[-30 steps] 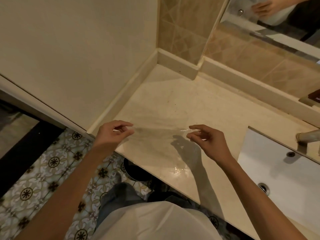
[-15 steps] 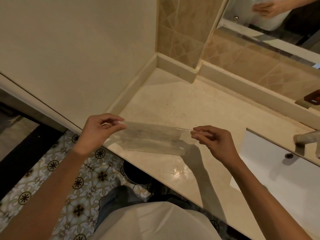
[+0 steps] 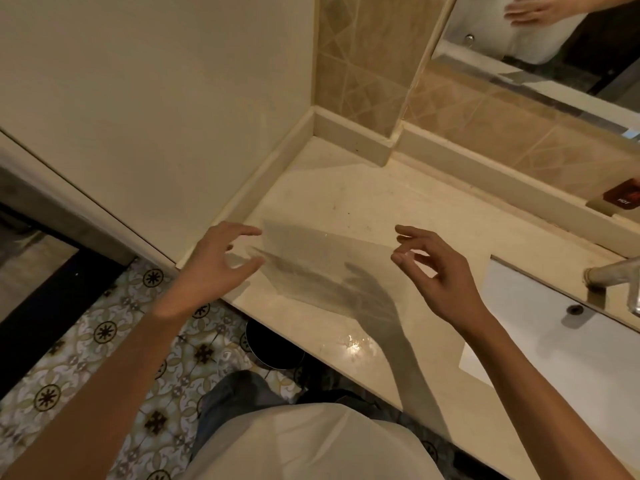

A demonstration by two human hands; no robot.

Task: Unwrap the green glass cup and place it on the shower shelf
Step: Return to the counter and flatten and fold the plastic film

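A clear plastic wrap sheet (image 3: 322,268) is spread flat just over the beige marble counter (image 3: 381,202), between my two hands. My left hand (image 3: 221,261) hovers at the sheet's left edge with its fingers spread, gripping nothing. At the sheet's right edge, my right hand (image 3: 436,268) has loosely bent fingers, thumb and forefinger apart. Whether the sheet touches the counter is unclear. The green glass cup and the shower shelf are not in view.
A white sink (image 3: 571,358) with a metal faucet (image 3: 613,275) sits at the right. A wall mirror (image 3: 554,46) hangs above the counter, with a red card (image 3: 623,199) on the ledge. A dark round bin (image 3: 273,348) stands on the patterned floor under the counter edge.
Both hands were pinching the sheet's ends and holding it stretched. Now the fingers have spread, the sheet is let go, and it has dropped toward the counter.
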